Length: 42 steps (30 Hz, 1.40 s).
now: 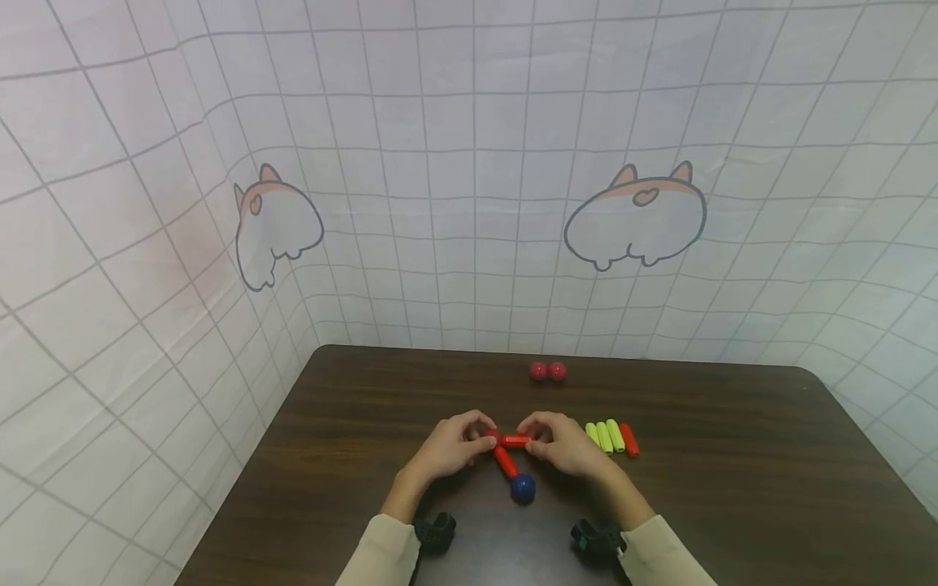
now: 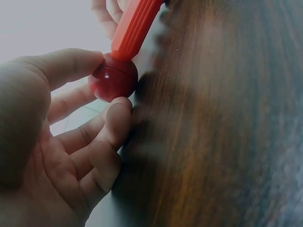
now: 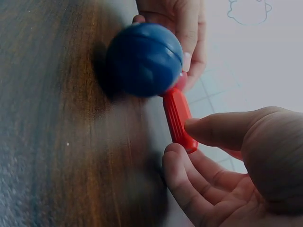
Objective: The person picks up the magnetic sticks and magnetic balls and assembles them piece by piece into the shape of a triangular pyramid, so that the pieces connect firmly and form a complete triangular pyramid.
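My left hand (image 1: pixel 453 446) pinches a dark red ball (image 2: pixel 113 78) between thumb and fingers, low over the table. From the right, my right hand (image 1: pixel 567 443) grips a short ridged red rod (image 3: pixel 177 118) with thumb and fingertips. That rod's far end is right at the red ball. A second red rod (image 1: pixel 506 462) runs from the same ball toward me, and at its near end sits a blue ball (image 1: pixel 523 488). In the right wrist view the blue ball looms large and partly covers the red one.
Two more red balls (image 1: pixel 548 372) sit side by side near the back edge of the dark wooden table (image 1: pixel 381 382). Right of my right hand, several yellow-green rods (image 1: pixel 602 438) and one red rod (image 1: pixel 629 439) lie in a row. A gridded white cloth (image 1: pixel 440 163) hangs behind.
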{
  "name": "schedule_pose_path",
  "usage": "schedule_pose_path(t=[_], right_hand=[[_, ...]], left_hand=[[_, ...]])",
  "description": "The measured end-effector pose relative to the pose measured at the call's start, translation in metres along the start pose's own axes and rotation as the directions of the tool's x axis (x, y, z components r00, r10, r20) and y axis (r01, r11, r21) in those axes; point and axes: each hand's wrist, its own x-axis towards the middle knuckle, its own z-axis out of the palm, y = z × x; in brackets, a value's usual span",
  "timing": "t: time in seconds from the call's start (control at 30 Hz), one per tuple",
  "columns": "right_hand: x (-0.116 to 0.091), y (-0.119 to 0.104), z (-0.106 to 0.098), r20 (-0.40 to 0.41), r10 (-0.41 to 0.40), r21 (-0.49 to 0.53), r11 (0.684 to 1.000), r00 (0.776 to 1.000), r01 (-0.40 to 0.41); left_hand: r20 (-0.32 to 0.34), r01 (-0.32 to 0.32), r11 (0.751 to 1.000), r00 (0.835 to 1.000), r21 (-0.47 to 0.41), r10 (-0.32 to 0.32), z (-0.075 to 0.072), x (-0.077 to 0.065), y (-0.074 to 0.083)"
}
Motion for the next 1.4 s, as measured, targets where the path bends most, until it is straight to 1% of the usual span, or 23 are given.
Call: schedule_pose_path(t=[0.23, 0.43, 0.6, 0.77, 0.87, 1.03, 1.13, 1.3, 1.4], right_hand=[[0.0, 0.001, -0.003, -0.032, 0.012, 0.005, 1.0, 0.999, -0.012], [-0.002, -0.001, -0.01, -0.042, 0.03, 0.044, 0.999, 0.999, -0.028], [-0.004, 0.0, -0.02, -0.066, 0.031, 0.065, 0.998, 0.997, -0.027], [-0.007, 0.001, -0.032, -0.098, 0.021, 0.061, 0.998, 0.995, -0.015], [-0.01, 0.003, -0.04, -0.113, 0.028, 0.069, 0.997, 0.993, -0.02], [-0.014, 0.004, -0.053, -0.126, 0.045, 0.11, 0.993, 0.991, -0.031], [-0.016, 0.006, -0.059, -0.144, 0.037, 0.116, 0.993, 0.989, -0.02], [-0.018, 0.012, -0.065, -0.176, 0.045, 0.131, 0.991, 0.983, -0.022], [-0.019, 0.014, -0.068, -0.211, 0.067, 0.156, 0.987, 0.975, -0.034]], left_hand=[[0.0, 0.017, 1.0, 1.0, -0.011, -0.017, 0.001, 0.0, -0.001], [0.003, 0.017, 1.0, 1.0, -0.018, -0.017, 0.001, 0.0, -0.001], [0.001, 0.002, 1.0, 1.0, -0.008, -0.002, 0.001, 0.0, -0.001], [-0.003, -0.031, 0.999, 0.999, 0.03, 0.032, 0.002, 0.0, -0.001], [-0.003, -0.036, 0.999, 0.999, 0.037, 0.036, 0.002, 0.0, 0.0], [-0.001, -0.026, 0.999, 1.0, 0.037, 0.026, 0.001, -0.001, 0.001], [-0.001, -0.016, 0.999, 1.0, 0.031, 0.016, 0.0, -0.001, 0.002], [-0.001, 0.003, 1.0, 1.0, 0.02, -0.003, -0.001, -0.002, 0.002], [-0.003, 0.004, 1.0, 1.0, 0.019, -0.004, -0.001, -0.002, 0.001]])
